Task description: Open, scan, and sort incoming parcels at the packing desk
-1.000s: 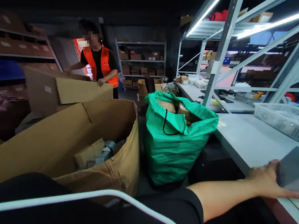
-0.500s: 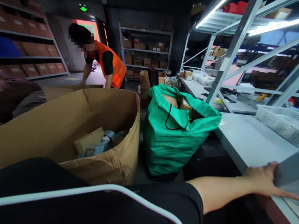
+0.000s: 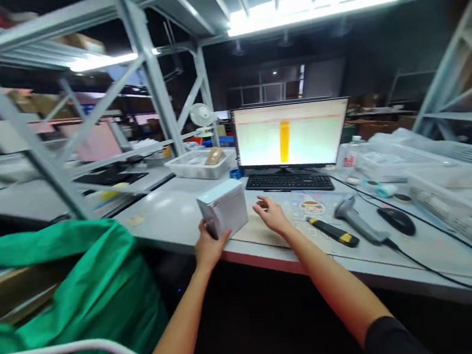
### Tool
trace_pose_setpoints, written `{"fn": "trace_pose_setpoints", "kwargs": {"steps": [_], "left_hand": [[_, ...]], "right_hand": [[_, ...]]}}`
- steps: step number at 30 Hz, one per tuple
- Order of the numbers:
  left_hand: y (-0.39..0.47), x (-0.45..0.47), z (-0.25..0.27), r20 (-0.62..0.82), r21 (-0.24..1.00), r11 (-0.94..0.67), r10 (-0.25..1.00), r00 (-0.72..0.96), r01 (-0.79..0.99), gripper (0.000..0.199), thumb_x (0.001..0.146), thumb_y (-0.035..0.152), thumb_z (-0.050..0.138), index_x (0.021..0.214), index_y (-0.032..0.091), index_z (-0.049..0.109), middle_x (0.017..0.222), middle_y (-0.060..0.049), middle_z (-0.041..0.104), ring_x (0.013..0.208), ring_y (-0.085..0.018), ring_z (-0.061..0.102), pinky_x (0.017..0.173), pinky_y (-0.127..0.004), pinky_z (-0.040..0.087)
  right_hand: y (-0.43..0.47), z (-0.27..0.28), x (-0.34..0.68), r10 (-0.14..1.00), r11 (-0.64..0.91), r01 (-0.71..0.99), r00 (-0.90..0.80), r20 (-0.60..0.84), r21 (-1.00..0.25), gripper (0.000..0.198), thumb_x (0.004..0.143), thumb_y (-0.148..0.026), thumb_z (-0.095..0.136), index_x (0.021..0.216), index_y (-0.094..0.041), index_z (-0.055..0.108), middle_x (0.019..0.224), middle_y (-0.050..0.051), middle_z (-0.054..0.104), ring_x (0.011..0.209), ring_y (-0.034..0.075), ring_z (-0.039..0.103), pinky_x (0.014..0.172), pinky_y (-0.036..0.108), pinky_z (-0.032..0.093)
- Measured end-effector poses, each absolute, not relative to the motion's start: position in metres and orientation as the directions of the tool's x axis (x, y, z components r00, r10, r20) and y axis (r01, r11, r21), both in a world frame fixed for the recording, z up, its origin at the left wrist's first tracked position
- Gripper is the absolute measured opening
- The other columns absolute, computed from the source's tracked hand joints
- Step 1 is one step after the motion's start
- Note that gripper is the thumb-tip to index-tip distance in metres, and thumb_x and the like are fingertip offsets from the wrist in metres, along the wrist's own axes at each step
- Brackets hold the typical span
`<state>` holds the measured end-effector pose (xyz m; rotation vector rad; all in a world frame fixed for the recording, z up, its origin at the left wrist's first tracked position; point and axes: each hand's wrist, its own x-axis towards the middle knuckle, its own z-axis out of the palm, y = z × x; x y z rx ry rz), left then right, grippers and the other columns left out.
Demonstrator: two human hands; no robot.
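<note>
My left hand point(image 3: 210, 247) grips the lower near corner of a white box point(image 3: 229, 211), its thumb along the front face. The box stands at the front edge of the white table point(image 3: 172, 211). To the right of the box, my right hand point(image 3: 270, 214) hovers over the table, fingers loosely curved and apart, holding nothing. A black and yellow utility knife point(image 3: 333, 231) and a grey barcode scanner point(image 3: 359, 222) lie to the right of that hand. Behind it are a black keyboard point(image 3: 290, 182) and a lit monitor point(image 3: 292, 135).
A full green bag point(image 3: 116, 277) stands left of the table. White baskets stand at the back point(image 3: 201, 166) and on the right point(image 3: 455, 195). A black mouse point(image 3: 396, 221) and a cable lie on the right. A metal post point(image 3: 153, 79) rises at the back left.
My view has swung right from the large carton and a co-worker to the table with the monitor. The box is still in my left hand. My right hand has come into view.
</note>
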<state>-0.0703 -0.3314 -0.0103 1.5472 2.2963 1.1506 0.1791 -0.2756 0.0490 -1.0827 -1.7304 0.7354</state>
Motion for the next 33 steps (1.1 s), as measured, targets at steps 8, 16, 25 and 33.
{"fn": "trace_pose_setpoints", "kwargs": {"steps": [8,16,25,33], "left_hand": [[-0.307,-0.060,0.001,0.249,0.747,-0.001,0.928,-0.278,0.665,0.097,0.082,0.055,0.083,0.160,0.020,0.036,0.146,-0.021,0.067,0.128,-0.041,0.069,0.106,-0.050,0.055],[-0.247,0.024,0.002,0.222,0.910,-0.214,0.975,0.016,0.356,0.103,0.077,0.051,0.089,0.160,0.018,0.039,0.147,-0.021,0.065,0.134,-0.037,0.064,0.114,-0.050,0.050],[-0.253,0.022,-0.010,0.206,0.928,-0.224,0.974,0.093,0.298,0.112,0.077,0.060,0.086,0.165,0.018,0.032,0.144,-0.020,0.066,0.131,-0.037,0.066,0.116,-0.054,0.050],[-0.257,0.024,-0.005,0.198,0.905,-0.220,0.975,0.097,0.365,0.111,0.079,0.059,0.085,0.166,0.019,0.030,0.147,-0.020,0.065,0.133,-0.039,0.065,0.116,-0.055,0.051]], "right_hand": [[-0.305,0.040,0.402,0.854,-0.003,0.830,0.292,0.430,-0.558,0.052,0.099,-0.041,0.057,0.138,-0.009,0.069,0.129,0.021,0.076,0.116,0.033,0.073,0.107,0.047,0.054],[-0.316,0.016,0.426,0.932,-0.326,0.914,0.354,0.081,-0.240,0.068,0.105,-0.050,0.052,0.160,-0.009,0.050,0.146,0.025,0.066,0.133,0.039,0.066,0.107,0.046,0.051],[-0.309,0.029,0.407,0.934,-0.334,0.937,0.343,0.099,-0.100,0.046,0.104,-0.035,0.050,0.137,-0.005,0.064,0.129,0.027,0.073,0.120,0.039,0.071,0.099,0.044,0.053],[-0.365,0.121,0.386,0.984,0.165,0.753,-0.079,0.162,-0.637,0.049,0.100,-0.065,0.059,0.108,-0.018,0.070,0.078,0.005,0.071,0.068,0.019,0.067,0.061,0.028,0.051]]}}
